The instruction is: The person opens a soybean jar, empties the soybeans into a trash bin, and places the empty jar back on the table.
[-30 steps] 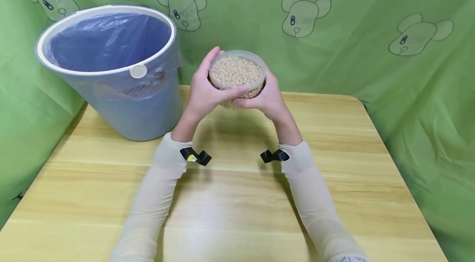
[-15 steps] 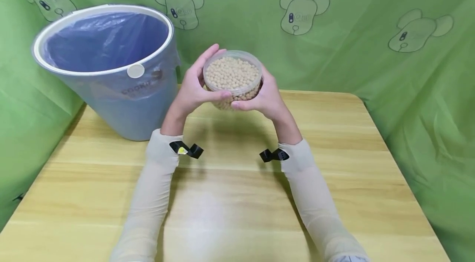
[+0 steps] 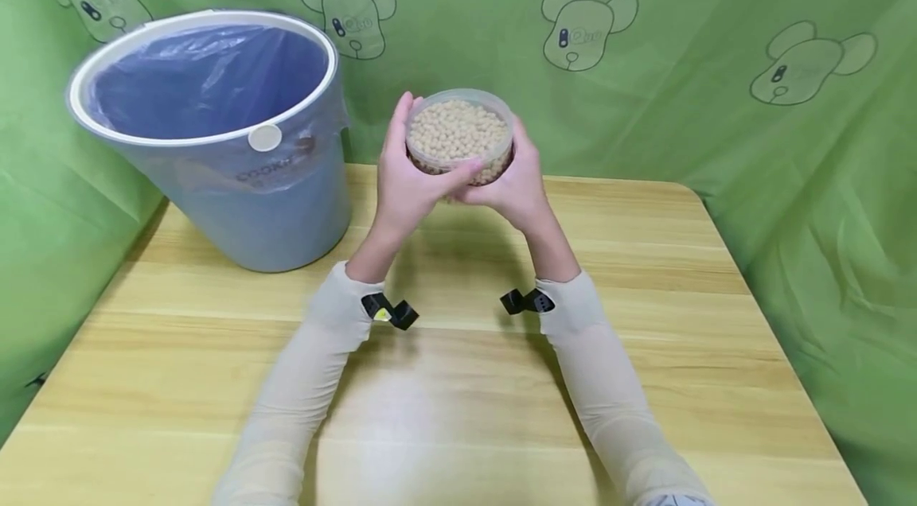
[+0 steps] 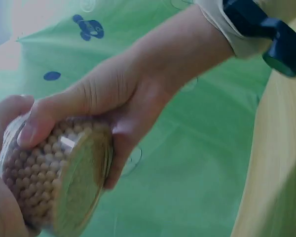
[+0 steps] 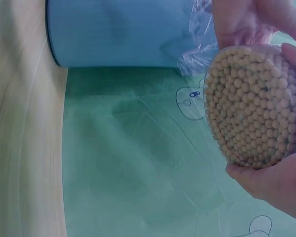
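A clear round plastic jar (image 3: 505, 154), filled with small beige balls, is held above the far part of the table. My left hand (image 3: 407, 181) grips its left side, thumb across the front and fingers round the far side. From the right, my right hand (image 3: 520, 181) holds it too. Both thumbs meet or overlap at the jar's front in the head view. Packed balls (image 5: 249, 108) show through the jar's clear wall in the right wrist view. It cannot be told whether a lid covers the top. Most of the fingers behind the jar are hidden.
A blue-grey trash bin (image 3: 265, 212) with a white rim and a translucent liner (image 3: 215, 72) stands at the table's far left. The wooden table (image 3: 444, 410) ends just beyond the hands. Green cloth (image 3: 458, 21) with printed animal heads hangs behind and at both sides.
Over the last second the left hand moved left, then back right. The jar shifted left with it, then right and a little farther away. Both hands kept hold of it throughout.
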The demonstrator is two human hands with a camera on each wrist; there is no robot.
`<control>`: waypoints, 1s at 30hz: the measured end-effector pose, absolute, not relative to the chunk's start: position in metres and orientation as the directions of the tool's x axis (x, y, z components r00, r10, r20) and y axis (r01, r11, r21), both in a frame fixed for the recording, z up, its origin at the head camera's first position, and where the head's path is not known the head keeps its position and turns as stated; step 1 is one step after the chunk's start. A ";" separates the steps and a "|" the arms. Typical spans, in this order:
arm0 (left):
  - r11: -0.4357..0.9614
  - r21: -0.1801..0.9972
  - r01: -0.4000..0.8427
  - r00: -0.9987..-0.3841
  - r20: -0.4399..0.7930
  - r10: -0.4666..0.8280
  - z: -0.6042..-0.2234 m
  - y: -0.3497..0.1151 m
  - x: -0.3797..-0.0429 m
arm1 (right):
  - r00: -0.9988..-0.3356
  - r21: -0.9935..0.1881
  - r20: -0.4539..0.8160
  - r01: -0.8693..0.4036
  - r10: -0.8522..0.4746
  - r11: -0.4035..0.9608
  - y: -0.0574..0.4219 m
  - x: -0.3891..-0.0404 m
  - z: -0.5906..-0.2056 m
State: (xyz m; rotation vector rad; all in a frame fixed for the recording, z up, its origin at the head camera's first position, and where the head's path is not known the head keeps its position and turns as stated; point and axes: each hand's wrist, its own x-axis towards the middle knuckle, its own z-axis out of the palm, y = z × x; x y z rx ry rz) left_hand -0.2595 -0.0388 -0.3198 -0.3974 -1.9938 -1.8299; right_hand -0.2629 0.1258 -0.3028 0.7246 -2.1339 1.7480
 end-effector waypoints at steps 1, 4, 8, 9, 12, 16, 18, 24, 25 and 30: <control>0.128 0.876 0.464 -0.880 0.473 -0.042 -0.321 -0.041 -0.261 | -0.829 -0.821 0.521 -0.552 -0.205 0.146 0.127 -0.263 -0.303; 0.187 0.859 0.476 -0.879 0.469 0.085 -0.323 -0.054 -0.268 | -0.813 -0.809 0.524 -0.568 -0.256 0.150 0.131 -0.265 -0.305; 0.198 0.834 0.515 -0.852 0.472 0.226 -0.323 -0.074 -0.275 | -0.783 -0.813 0.515 -0.575 -0.350 0.090 0.133 -0.270 -0.309; 0.198 0.831 0.519 -0.848 0.473 0.238 -0.323 -0.077 -0.276 | -0.777 -0.815 0.513 -0.575 -0.364 0.079 0.133 -0.271 -0.310; 0.227 0.830 0.509 -0.858 0.465 0.219 -0.321 -0.079 -0.277 | -0.774 -0.814 0.513 -0.576 -0.371 0.077 0.131 -0.272 -0.312; 0.234 0.843 0.484 -0.875 0.461 0.150 -0.319 -0.073 -0.274 | -0.781 -0.803 0.526 -0.587 -0.338 0.106 0.128 -0.272 -0.314; 0.228 0.845 0.484 -0.875 0.470 0.115 -0.317 -0.070 -0.272 | -0.778 -0.801 0.531 -0.591 -0.335 0.101 0.127 -0.273 -0.315; 0.159 0.847 0.507 -0.862 0.502 0.072 -0.317 -0.067 -0.271 | -0.794 -0.831 0.508 -0.553 -0.334 0.050 0.124 -0.275 -0.320; 0.130 0.851 0.509 -0.861 0.505 0.067 -0.317 -0.068 -0.270 | -0.800 -0.838 0.501 -0.543 -0.330 0.045 0.124 -0.275 -0.321; -0.003 0.872 0.490 -0.871 0.490 0.040 -0.315 -0.072 -0.271 | -0.812 -0.849 0.499 -0.528 -0.302 0.017 0.127 -0.280 -0.323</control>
